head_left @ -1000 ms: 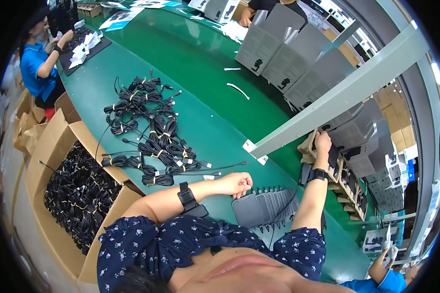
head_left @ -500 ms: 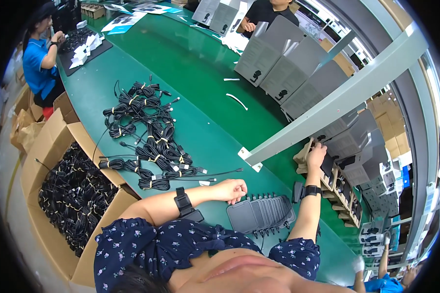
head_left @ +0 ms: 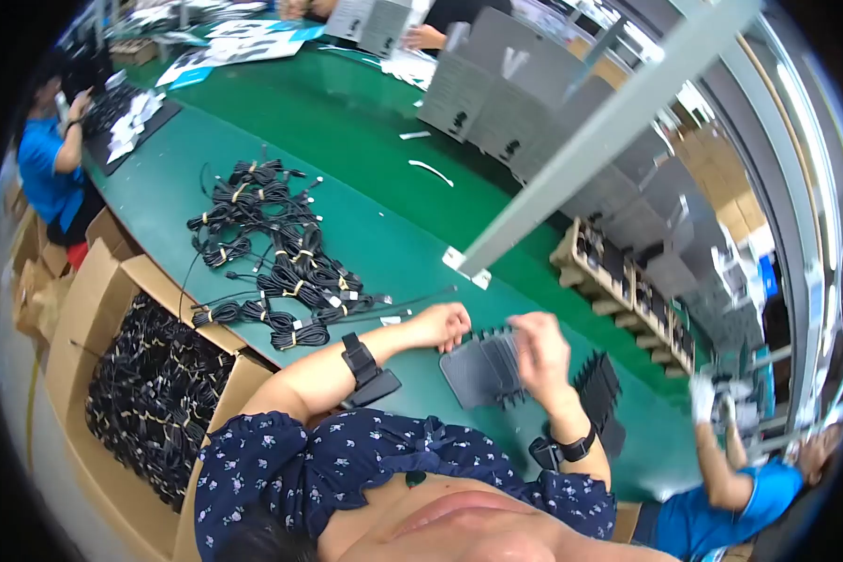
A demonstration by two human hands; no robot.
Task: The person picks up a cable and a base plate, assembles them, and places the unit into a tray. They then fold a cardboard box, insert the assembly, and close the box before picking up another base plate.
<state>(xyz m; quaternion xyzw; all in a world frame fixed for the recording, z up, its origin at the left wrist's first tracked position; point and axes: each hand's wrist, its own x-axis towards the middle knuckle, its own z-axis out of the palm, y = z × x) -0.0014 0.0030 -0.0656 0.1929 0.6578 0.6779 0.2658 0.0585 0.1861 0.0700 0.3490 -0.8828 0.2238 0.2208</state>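
Note:
My left hand (head_left: 443, 325) rests on the green table with its fingers curled. It is beside the edge of a stack of dark grey flat panels (head_left: 478, 372) with notched edges; whatever it may pinch is hidden. My right hand (head_left: 543, 356) is raised over the right end of that stack. Motion smears its fingers, so its hold is unclear. More dark notched panels (head_left: 598, 386) lie to the right of my right hand. Left of my hands, several bundles of black cables (head_left: 295, 262) tied with pale bands are heaped on the table.
An open cardboard box (head_left: 66, 375) full of black cables stands at left. A grey metal post (head_left: 571, 169) rises from the table. Beyond it are a tan tray (head_left: 618, 292) with dark items and grey cartons (head_left: 496, 84). Co-workers in blue sit at far left and lower right.
My right hand has come back from the tan tray to over the panel stack. My left hand stays curled near the panels. The whole view has shifted a little.

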